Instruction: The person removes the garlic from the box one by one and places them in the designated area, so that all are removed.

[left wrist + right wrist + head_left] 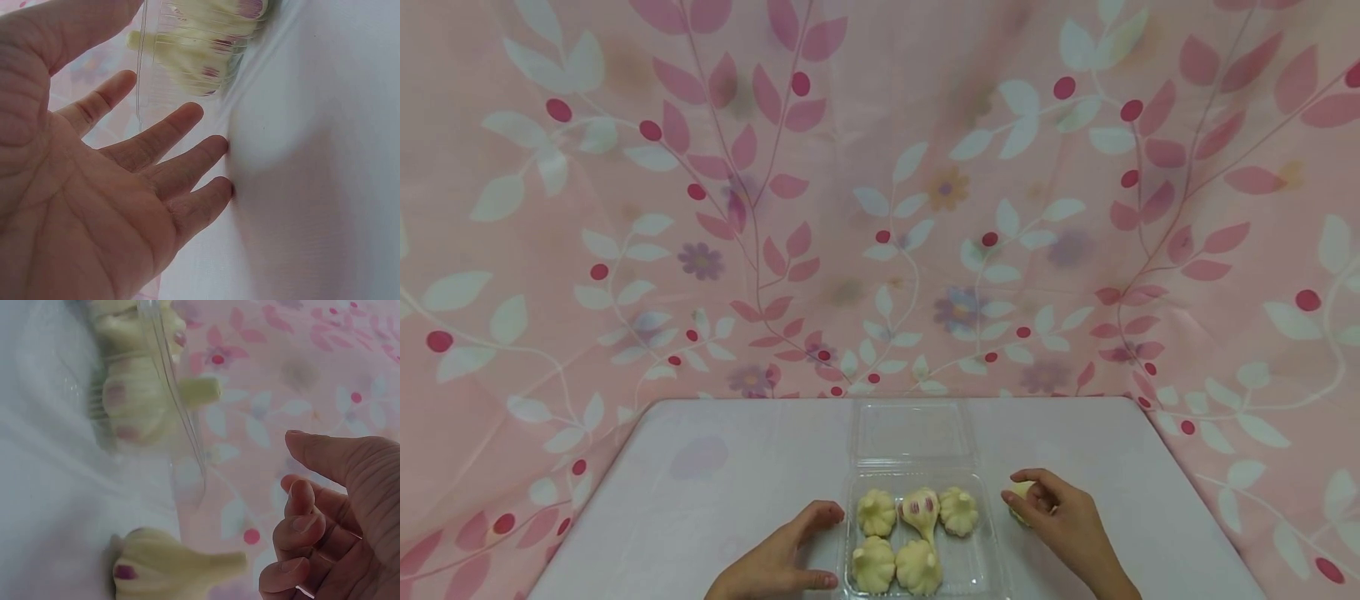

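A clear plastic clamshell box [972, 573] lies with its lid [913, 429] folded back on the white table. Inside it sit several pale garlic bulbs [876, 511]; one bulb [920, 504] lies on its side, showing purple marks. At the box's left wall my left hand [782, 554] has its fingers spread and palm bare in the left wrist view. On the right, my right hand [1066, 518] hovers over a loose garlic bulb [156, 565] standing on the table. Its fingers are loosely bent, with a gap to the bulb's stem in the right wrist view.
The white table [700, 483] ends at a back edge against a pink leaf-patterned cloth [880, 208], which also hangs at both sides. The opened lid reaches almost to that back edge.
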Tool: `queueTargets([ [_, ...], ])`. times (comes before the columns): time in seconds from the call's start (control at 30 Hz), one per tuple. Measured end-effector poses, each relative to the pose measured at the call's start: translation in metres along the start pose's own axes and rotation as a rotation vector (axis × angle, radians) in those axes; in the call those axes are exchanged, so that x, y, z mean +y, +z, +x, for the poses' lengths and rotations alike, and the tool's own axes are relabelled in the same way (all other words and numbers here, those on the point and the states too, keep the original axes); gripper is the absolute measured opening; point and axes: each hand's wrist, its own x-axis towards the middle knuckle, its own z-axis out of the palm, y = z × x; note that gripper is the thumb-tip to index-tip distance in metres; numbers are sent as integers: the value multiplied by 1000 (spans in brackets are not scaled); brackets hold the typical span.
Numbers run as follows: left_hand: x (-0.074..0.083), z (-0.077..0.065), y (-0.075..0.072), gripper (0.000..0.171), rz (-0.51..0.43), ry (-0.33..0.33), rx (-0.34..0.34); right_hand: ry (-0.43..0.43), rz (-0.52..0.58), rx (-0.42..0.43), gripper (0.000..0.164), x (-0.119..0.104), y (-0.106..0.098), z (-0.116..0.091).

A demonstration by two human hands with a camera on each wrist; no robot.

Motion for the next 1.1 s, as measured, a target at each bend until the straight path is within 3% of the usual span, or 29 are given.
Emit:
queueTargets([
  [0.47,4,0,0,72,-15,-20,-1,-44,62,-112,21,-13,22,-9],
  [0.93,1,1,0,74,41,-35,8,-135,238,-386,20,-18,40,-20],
  [1.1,2,2,0,73,40,-49,10,-223,266,-443,20,-18,45,-22],
])
